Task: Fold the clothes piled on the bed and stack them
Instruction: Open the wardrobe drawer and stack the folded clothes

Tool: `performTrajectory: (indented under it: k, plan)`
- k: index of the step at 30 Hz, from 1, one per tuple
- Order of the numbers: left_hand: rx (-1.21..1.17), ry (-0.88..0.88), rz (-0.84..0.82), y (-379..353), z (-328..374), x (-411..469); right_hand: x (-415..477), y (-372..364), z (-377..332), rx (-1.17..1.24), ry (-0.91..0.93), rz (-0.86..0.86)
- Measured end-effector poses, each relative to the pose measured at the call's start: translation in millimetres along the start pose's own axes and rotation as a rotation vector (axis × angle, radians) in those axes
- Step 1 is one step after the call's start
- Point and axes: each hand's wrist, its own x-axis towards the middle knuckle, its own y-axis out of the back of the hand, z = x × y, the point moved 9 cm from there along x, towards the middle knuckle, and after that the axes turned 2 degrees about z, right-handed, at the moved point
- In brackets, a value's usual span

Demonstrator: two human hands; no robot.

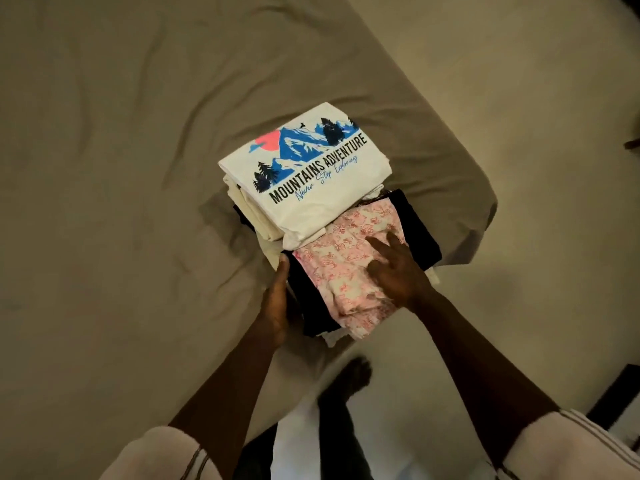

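Head view looks down on the corner of the bed (138, 168), where the folded clothes sit in two touching stacks. A white Mountains Adventure T-shirt (332, 209) tops the farther stack. A pink floral garment (332, 271) lies on a dark garment (419, 233) on the nearer one.

The right hand (394, 268) rests flat on the floral piece, its fingers (377, 245) straight and slightly spread. The left hand (277, 299) touches the stack's left side with the thumb straight; I cannot tell how its other fingers lie.

These look light, soft and limp, likely to slump or unfold if pulled. They are best held at the folded edges, with support from underneath and a palm on top.
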Motion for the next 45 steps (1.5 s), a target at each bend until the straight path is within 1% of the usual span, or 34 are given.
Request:
performTrajectory:
  k: [4, 6, 9, 10, 11, 12, 14, 15, 16, 17, 18, 19, 20, 21, 22, 23, 24, 25, 26, 27, 28, 29, 30, 32, 33, 34, 36, 37, 40, 41, 43, 45]
  plan:
    - [-0.125, 0.049, 0.0, -23, -6, 4, 23, -1, -2, -0.044, 0.117, -0.084]
    - [-0.198, 0.05, 0.034, -38, -6, -2, 32, -1, 0, -0.079, 0.175, -0.149]
    - [-0.327, 0.001, -0.03, -79, 3, -27, 36, 0, 12, -0.15, 0.232, -0.238]
    - [-0.35, 0.003, -0.045, -93, 5, -36, 32, 2, 13, -0.155, 0.249, -0.234]
    - [-0.326, 0.007, -0.019, -108, 7, -45, 31, 4, 17, -0.142, 0.246, -0.225]
    - [-0.248, -0.005, 0.046, -116, 7, -49, 28, 3, 21, -0.102, 0.231, -0.215]
    - [0.034, -0.099, 0.215, -125, 12, -59, 25, 4, 31, -0.054, 0.226, -0.215]
    - [0.111, -0.118, 0.228, -133, 11, -60, 29, 0, 39, -0.042, 0.205, -0.247]
    - [0.125, -0.115, 0.272, -138, 9, -65, 31, -7, 41, -0.07, 0.203, -0.304]
    - [0.112, -0.088, 0.295, -138, 7, -68, 28, -15, 41, -0.224, 0.226, -0.342]
    - [0.121, -0.064, 0.347, -133, 2, -68, 30, -15, 43, -0.364, 0.248, -0.28]
    - [0.089, -0.086, 0.436, -118, -1, -62, 28, -14, 38, -0.452, 0.275, -0.22]
    - [0.063, -0.125, 0.525, -101, 0, -59, 24, -11, 32, -0.48, 0.283, -0.196]
    - [0.03, -0.172, 0.615, -85, -1, -58, 23, -11, 26, -0.456, 0.305, -0.175]
    - [-0.014, -0.183, 0.673, -70, -12, -51, 19, -10, 19, -0.457, 0.344, -0.163]
    - [-0.092, -0.186, 0.661, -56, -30, -30, 12, -2, 10, -0.414, 0.371, -0.131]
    - [-0.162, -0.155, 0.63, -56, -36, -31, 11, 6, 8, -0.322, 0.398, -0.087]
    - [-0.253, -0.142, 0.592, -63, -31, -45, 11, 22, 6, -0.176, 0.39, -0.008]
    - [-0.313, -0.087, 0.557, -66, -35, -51, 15, 43, 9, -0.022, 0.342, 0.086]
    - [-0.348, -0.047, 0.506, -68, -39, -55, 21, 60, 16, 0.067, 0.258, 0.167]
    - [-0.362, -0.015, 0.472, -66, -44, -54, 31, 74, 26, 0.075, 0.172, 0.225]
    - [-0.379, -0.004, 0.461, -63, -49, -54, 43, 83, 36, 0.016, 0.084, 0.232]
    - [-0.384, -0.01, 0.457, -59, -53, -54, 57, 87, 46, -0.022, 0.011, 0.189]
    - [-0.342, -0.08, 0.451, -53, -55, -58, 80, 79, 62, 0.021, -0.076, 0.006]
    - [-0.298, -0.131, 0.439, -52, -57, -60, 87, 72, 69, 0.011, -0.089, -0.081]
    - [-0.241, -0.172, 0.41, -53, -62, -63, 90, 67, 73, -0.05, -0.072, -0.131]
    - [-0.15, -0.205, 0.403, -48, -76, -67, 96, 60, 78, -0.149, -0.002, -0.168]
    - [-0.14, -0.211, 0.4, -49, -82, -71, 91, 59, 74, -0.1, 0.016, -0.19]
    - [-0.164, -0.206, 0.392, -50, -93, -74, 74, 40, 65, 0.281, -0.064, -0.366]
    - [-0.171, -0.198, 0.407, -46, -93, -71, 72, 33, 61, 0.355, -0.083, -0.418]
    - [-0.241, -0.161, 0.421, -36, -90, -63, 73, 26, 55, 0.343, -0.072, -0.459]
    - [-0.322, -0.068, 0.36, -31, -82, -59, 78, 25, 52, 0.295, -0.074, -0.448]
